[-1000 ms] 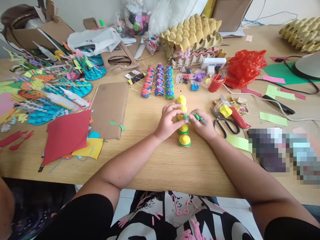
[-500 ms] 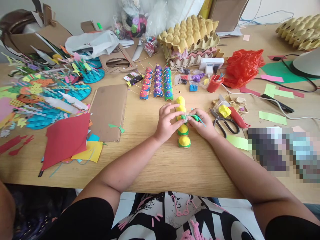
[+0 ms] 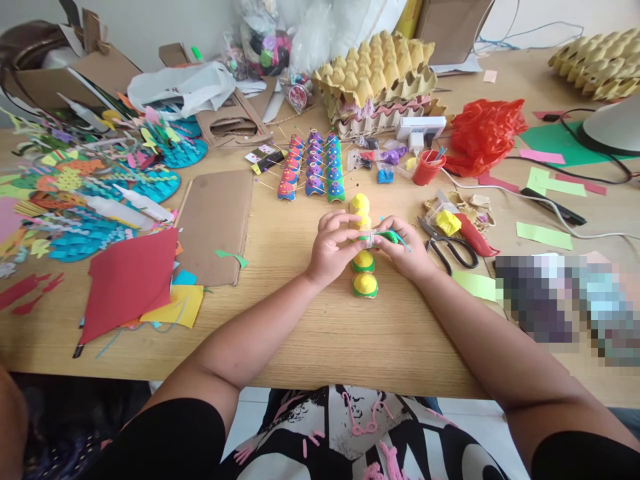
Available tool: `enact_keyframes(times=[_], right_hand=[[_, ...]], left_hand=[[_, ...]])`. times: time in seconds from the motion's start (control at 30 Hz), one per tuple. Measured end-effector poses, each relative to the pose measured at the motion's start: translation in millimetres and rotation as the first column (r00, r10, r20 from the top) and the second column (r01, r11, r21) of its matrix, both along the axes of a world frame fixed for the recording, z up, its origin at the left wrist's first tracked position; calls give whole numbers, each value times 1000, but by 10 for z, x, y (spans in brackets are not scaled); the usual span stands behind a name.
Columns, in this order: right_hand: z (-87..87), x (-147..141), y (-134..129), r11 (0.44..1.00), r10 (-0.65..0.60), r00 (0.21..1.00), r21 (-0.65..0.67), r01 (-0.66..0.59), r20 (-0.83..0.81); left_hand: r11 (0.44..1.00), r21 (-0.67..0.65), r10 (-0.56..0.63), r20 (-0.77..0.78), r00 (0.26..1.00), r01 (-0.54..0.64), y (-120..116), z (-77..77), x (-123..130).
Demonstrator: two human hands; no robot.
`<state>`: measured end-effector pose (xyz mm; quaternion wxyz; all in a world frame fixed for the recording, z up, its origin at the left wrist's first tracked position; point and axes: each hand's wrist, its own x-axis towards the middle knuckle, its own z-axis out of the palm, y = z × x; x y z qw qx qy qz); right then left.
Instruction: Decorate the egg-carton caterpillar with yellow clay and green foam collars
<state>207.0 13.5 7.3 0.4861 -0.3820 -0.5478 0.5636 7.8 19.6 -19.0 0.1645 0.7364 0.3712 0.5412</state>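
Observation:
A small clear plastic bag [image 3: 369,238] with green, clay-like stuff in it is pinched between my two hands, above a row of yellow-and-green egg-carton bumps [image 3: 365,285]. The thumb and forefinger of my left hand [image 3: 331,248] grip the bag's left side, the other fingers raised over the row. My right hand [image 3: 403,250] closes on the green end, and a thin blue stick [image 3: 404,244] pokes out by its fingers. The middle of the row is hidden behind the hands and bag. Three painted egg-carton strips [image 3: 315,167] with pins stand just beyond.
Black-handled scissors [image 3: 453,247], a red-handled knife [image 3: 475,235] and a yellow lump [image 3: 447,223] lie right of my hands. A red cup [image 3: 429,168] stands behind them. To the left are a cardboard sheet [image 3: 215,220] and red paper [image 3: 127,283]. Egg trays [image 3: 375,73] are stacked at the back.
Both hands stay over the row with the bag between them. The bag shows a little more between the fingertips; the whole view has shifted slightly.

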Motion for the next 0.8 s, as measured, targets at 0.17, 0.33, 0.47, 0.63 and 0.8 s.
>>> enact_keyframes(times=[0.17,0.33,0.47,0.63,0.8], right_hand=[[-22,-4,19,995,-81,993,57,76,88],[-86,37,90,970,-236,969,80,230,70],[-137,68,158,945,-324,942,28,327,-84],[-195,73,163,965,-261,961,10,263,-95],[-128,32,71,965,-244,970,101,241,16]], left_hand=[[986,-163,-6,166,986,33,-30,13,47],[904,-411,146,551,821,114,43,10,61],[819,-573,478,695,537,13,190,14,-13],[880,-474,340,597,727,-23,87,52,25],[992,-120,-18,247,969,48,-131,130,75]])
